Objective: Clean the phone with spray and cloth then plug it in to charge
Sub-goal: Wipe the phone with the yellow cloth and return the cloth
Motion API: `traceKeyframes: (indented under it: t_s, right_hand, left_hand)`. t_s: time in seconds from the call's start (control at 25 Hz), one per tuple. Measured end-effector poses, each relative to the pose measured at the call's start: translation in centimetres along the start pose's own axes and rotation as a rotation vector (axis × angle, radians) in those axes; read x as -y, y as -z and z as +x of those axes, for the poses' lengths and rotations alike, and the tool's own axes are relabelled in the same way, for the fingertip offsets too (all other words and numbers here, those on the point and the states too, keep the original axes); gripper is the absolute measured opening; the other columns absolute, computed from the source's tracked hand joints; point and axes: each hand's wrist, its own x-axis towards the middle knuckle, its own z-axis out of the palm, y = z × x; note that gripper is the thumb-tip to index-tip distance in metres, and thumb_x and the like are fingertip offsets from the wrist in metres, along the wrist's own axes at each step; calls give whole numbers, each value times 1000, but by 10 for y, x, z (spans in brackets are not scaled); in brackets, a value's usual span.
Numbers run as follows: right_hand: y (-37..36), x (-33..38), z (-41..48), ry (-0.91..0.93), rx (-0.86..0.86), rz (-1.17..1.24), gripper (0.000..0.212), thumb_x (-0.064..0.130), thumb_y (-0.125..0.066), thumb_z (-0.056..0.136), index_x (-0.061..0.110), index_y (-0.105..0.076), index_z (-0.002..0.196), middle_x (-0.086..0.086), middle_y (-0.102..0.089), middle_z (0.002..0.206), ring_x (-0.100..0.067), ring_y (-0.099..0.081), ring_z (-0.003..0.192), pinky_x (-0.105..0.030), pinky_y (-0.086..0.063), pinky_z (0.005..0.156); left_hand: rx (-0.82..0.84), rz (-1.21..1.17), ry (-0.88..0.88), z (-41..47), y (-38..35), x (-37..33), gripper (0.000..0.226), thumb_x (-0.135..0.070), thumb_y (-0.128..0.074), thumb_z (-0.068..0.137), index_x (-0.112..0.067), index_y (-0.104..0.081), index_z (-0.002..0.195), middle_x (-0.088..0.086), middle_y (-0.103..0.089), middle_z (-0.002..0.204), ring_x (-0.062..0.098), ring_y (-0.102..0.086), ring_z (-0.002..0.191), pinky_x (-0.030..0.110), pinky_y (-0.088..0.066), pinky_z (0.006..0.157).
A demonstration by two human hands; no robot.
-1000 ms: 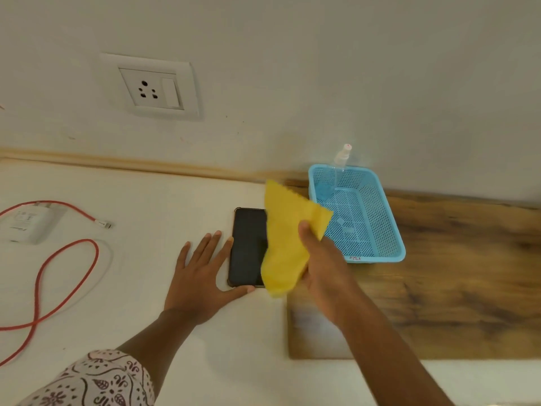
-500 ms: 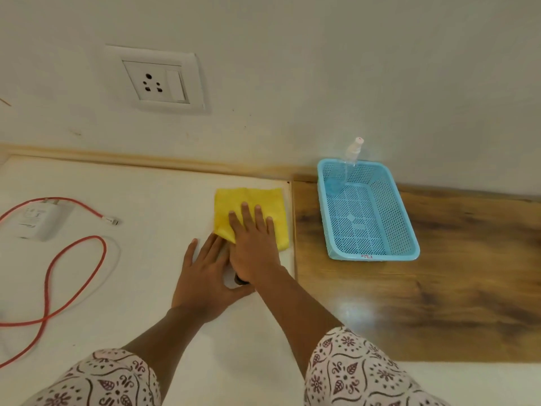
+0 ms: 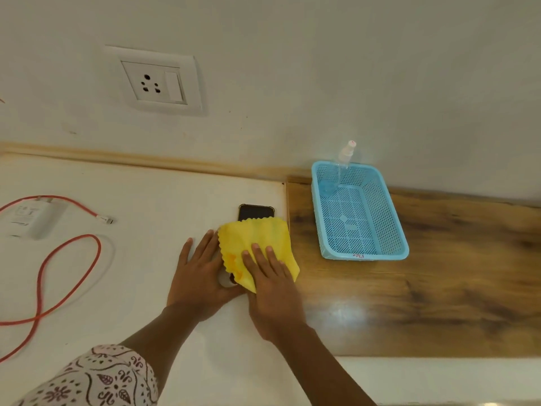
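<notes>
One tabletop (image 3: 146, 189), white left, wood right, carries one blue basket (image 3: 389, 230) holding one spray bottle (image 3: 345, 155). One red cable (image 3: 58, 265) and charger (image 3: 32, 216) lie far left. One yellow cloth (image 3: 257, 238) hides most of one phone (image 3: 254, 212). Right hand (image 3: 272, 291) presses flat on the cloth; left hand (image 3: 199, 276) lies flat, fingers spread, beside the phone.

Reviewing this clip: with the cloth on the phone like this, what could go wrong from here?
1. The right hand presses the yellow cloth flat over the phone, which only the left hand steadies at its side; a hard stroke might slide the phone toward the edge of the wooden board.
2. The top of the phone lies uncovered, so it may go unwiped.
3. The red cable lies looped and may snag when plugging in.
</notes>
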Motion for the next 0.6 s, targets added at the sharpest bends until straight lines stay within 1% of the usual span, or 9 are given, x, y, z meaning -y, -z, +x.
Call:
traceKeyframes:
  t_s: [0.08,0.16,0.2,0.36,0.44,0.48,0.52,0.56,0.6]
  right_hand:
    - [1,10,-12,-29,-21,15,60,25,-42,91,25,-16,146,-1,-11,157,-28,0,144,-44,-10,116]
    - [1,18,-27,30,-53,-7,58,25,-49,87,22,-31,142,-3,-28,152,-30,-17,141,-50,-20,112]
    - [2,18,-32,50,-36,0,56,24,-50,87,22,-34,141,-2,-30,151,-29,-20,141,-50,-21,111]
    - [9,23,-41,-96,-22,68,55,21,-48,91,21,-30,143,-1,-21,154,-29,-8,143,-45,-17,115]
    - [15,33,-46,-98,54,132,53,25,-43,95,27,-24,144,4,-14,156,-21,-3,145,-37,-12,117]
    - [22,34,-50,-107,97,230,48,26,-41,96,30,-29,142,4,-20,155,-13,-12,143,-32,-14,116]
    - [35,31,-51,-161,131,369,39,28,-41,96,31,-39,135,0,-36,149,-5,-29,135,-29,-21,114]
    - [53,28,-50,-263,175,520,27,32,-40,96,33,-51,121,-6,-55,132,2,-48,116,-29,-35,106]
    - [70,24,-46,-392,202,679,20,39,-39,95,35,-57,104,-8,-64,111,3,-57,95,-34,-45,93]
  left_hand:
    - [28,53,-18,-1,2,-1,93,-77,-9,80,-13,-40,140,11,-33,150,30,-30,139,55,-23,112]
    - [52,102,-29,-1,4,-3,87,-68,-2,86,-12,-41,139,15,-37,147,35,-37,135,56,-28,108]
    - [53,107,-21,0,4,-4,86,-67,-1,86,-13,-39,140,15,-37,147,34,-36,135,56,-28,108]
    - [63,130,1,0,0,-2,87,-70,4,82,-19,-24,146,11,-27,153,29,-23,141,53,-20,113]
    - [62,150,-14,0,-1,-1,87,-71,4,82,-19,-23,146,12,-27,153,30,-24,141,53,-20,112]
    - [63,143,-13,0,-1,0,88,-73,3,81,-19,-24,146,12,-27,153,30,-25,140,53,-21,112]
    - [60,120,-2,1,-1,-1,90,-76,1,80,-20,-25,146,10,-28,153,29,-26,141,53,-20,113]
    - [47,84,17,1,-1,-1,92,-81,-5,77,-23,-24,146,8,-26,154,26,-23,142,52,-18,114]
    - [39,49,37,1,-2,-2,94,-85,-12,74,-26,-22,147,5,-24,155,23,-19,143,51,-15,116]
